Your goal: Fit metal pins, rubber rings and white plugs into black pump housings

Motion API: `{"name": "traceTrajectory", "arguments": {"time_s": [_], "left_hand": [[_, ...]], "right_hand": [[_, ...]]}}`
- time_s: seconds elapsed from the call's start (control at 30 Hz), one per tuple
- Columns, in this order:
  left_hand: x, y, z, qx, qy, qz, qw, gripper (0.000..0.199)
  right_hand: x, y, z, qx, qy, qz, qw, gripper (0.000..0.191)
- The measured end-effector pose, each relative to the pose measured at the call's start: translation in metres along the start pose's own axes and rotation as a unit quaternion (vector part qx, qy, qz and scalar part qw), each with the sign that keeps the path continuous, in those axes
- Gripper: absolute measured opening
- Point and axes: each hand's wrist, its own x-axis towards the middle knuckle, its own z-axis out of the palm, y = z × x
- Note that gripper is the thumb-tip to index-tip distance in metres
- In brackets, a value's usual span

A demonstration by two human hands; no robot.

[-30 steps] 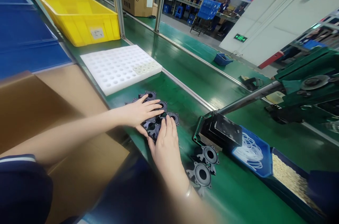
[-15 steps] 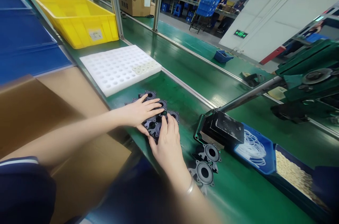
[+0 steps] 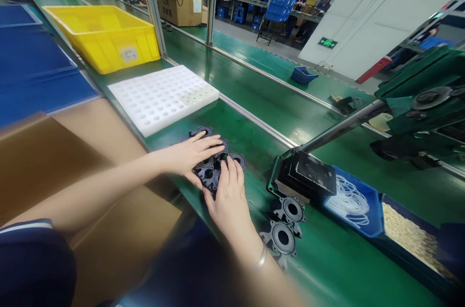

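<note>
Evidently, your hands are framing a tight group of dark castings (image 3: pixel 210 178) on the green bench (image 3: pixel 257 145); take that group as the clock's centre, with twelve at the top of the view. Your left hand (image 3: pixel 192 154) reaches in from eight o'clock and lies over the top, fingers fanned wide, which seems suited to steadying several pieces at once. Your right hand (image 3: pixel 228 195) comes from five o'clock, thumb and fingers bent and parted around the near side, probably to stop the outer pieces from spreading. Much of the group is covered, so I cannot tell whether that grip pinches a single casting.

The pieces sit close-packed, likely so that your two hands can span them together. Those you leave visible are dark grey, with round ringed faces and black central bores. At four o'clock, a separate pair of castings (image 3: pixel 284 225) shows you the form better: stepped rings, small lugs around the rim, bracket-like feet. The pair lies just beside the black block (image 3: pixel 312 176) at three o'clock.
</note>
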Motion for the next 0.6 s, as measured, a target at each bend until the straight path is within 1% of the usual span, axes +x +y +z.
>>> {"name": "traceTrajectory", "arguments": {"time_s": [0.03,0.07,0.13,0.2,0.27,0.43,0.47,0.53,0.6], "left_hand": [[-0.003,-0.004,-0.005,-0.016,0.022,-0.022,0.999,0.109],[-0.005,-0.008,-0.011,-0.031,0.05,-0.054,0.997,0.103],[-0.011,-0.016,-0.021,-0.058,0.101,-0.131,0.984,0.08],[-0.014,-0.021,-0.026,-0.071,0.121,-0.196,0.971,0.061],[-0.014,-0.021,-0.024,-0.062,0.105,-0.224,0.967,0.054],[-0.003,-0.01,-0.008,-0.015,0.004,-0.212,0.977,0.049],[-0.002,-0.01,-0.006,-0.009,-0.009,-0.211,0.977,0.048],[0.0,-0.011,-0.003,0.003,-0.017,-0.208,0.978,0.049],[-0.001,-0.016,-0.001,0.015,-0.009,-0.203,0.979,0.051]], "right_hand": [[0.0,0.0,0.0,0.0,0.0,0.0,1.0,0.067],[0.0,0.0,0.0,-0.002,0.0,0.0,1.0,0.067],[0.0,0.0,0.0,-0.007,-0.001,-0.001,1.0,0.067],[0.0,-0.001,0.0,-0.012,-0.003,-0.001,1.0,0.066],[0.0,-0.001,0.0,-0.017,-0.003,-0.001,1.0,0.066],[0.0,-0.002,0.0,-0.02,0.0,0.0,1.0,0.065],[0.0,-0.002,0.0,-0.02,0.0,0.001,1.0,0.066],[0.0,-0.003,0.0,-0.021,0.0,0.005,1.0,0.066],[0.0,-0.003,0.0,-0.022,-0.001,0.013,1.0,0.067]]}}
